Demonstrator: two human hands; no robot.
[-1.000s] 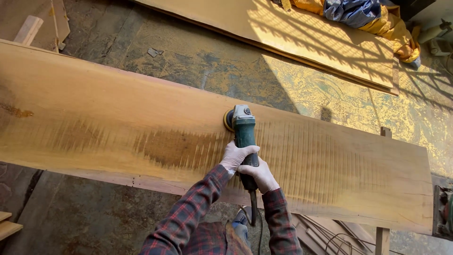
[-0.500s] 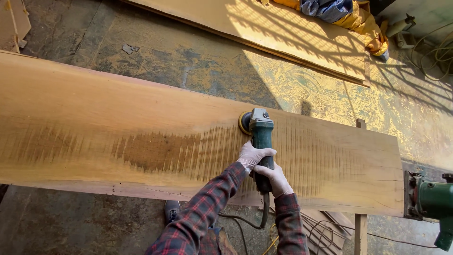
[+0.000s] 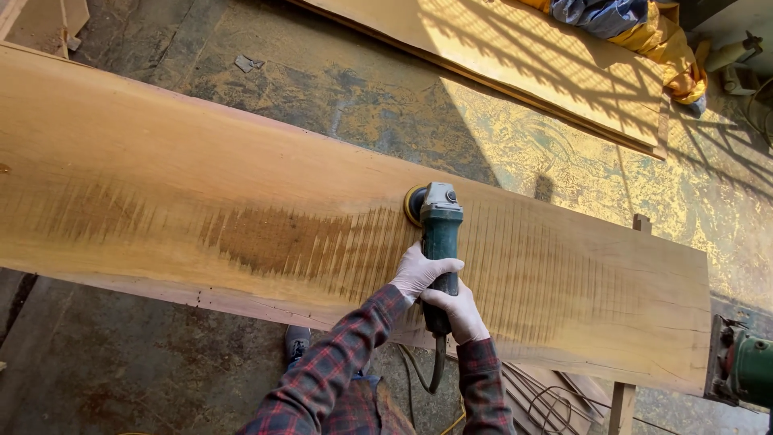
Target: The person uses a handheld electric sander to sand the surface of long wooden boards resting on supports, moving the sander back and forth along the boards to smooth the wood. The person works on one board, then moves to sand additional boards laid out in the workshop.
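A long wooden plank (image 3: 161,201) lies across the view, with darker saw-marked streaks along its middle. A green angle grinder (image 3: 437,234) with a sanding disc at its far end rests on the plank's upper edge. My left hand (image 3: 420,272), in a pale glove, grips the grinder's body. Just behind it, my right hand (image 3: 460,312), also gloved, holds the rear of the handle. Both sleeves are red and dark plaid. The grinder's cable (image 3: 435,366) hangs down below the plank.
A second plank (image 3: 531,64) lies on the sunlit concrete floor beyond. Yellow and blue cloth (image 3: 636,24) is bunched at the top right. A green machine (image 3: 749,370) sits at the right edge. A wooden support (image 3: 622,407) and wire coils (image 3: 547,399) are under the plank. My shoe (image 3: 296,342) shows below.
The view has shifted along the plank. The grinder and both hands stay together on the plank, still at its far edge, with the grip unchanged.
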